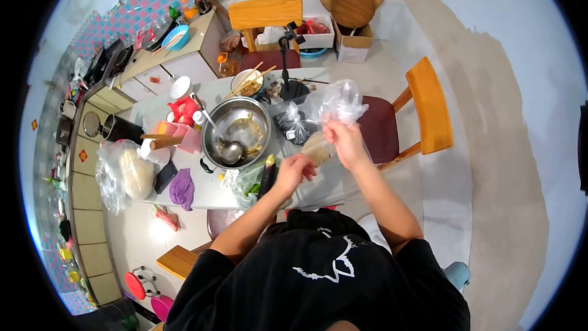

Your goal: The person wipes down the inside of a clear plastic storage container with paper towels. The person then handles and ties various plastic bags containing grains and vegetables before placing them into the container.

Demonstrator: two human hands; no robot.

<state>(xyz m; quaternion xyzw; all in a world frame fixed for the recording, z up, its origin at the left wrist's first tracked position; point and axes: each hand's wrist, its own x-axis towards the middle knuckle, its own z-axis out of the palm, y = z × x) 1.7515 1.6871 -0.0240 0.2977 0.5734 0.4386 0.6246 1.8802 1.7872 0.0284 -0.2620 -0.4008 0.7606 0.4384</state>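
Observation:
My right hand (pixel 346 144) is closed on the gathered neck of a clear plastic bag (pixel 340 103), whose loose crinkled top spreads beyond my fingers. Tan contents (pixel 317 149) show in the lower part of the bag, between my two hands. My left hand (pixel 294 175) is curled against that lower part, its fingers bent around the plastic. Just beyond the hands sits a knotted clear bag with dark contents (pixel 295 127). Left of my left hand, a dark eggplant (pixel 267 178) lies by a plastic bag of green vegetables (pixel 250 185).
A steel pot (pixel 209 124) with a ladle (pixel 232 152) stands left of the hands. Behind it is a bowl of food with chopsticks (pixel 251 83). A black stand (pixel 294 90) rises at the table's back. Wooden chairs (pixel 429 107) surround the table; a purple cloth (pixel 182 189) lies left.

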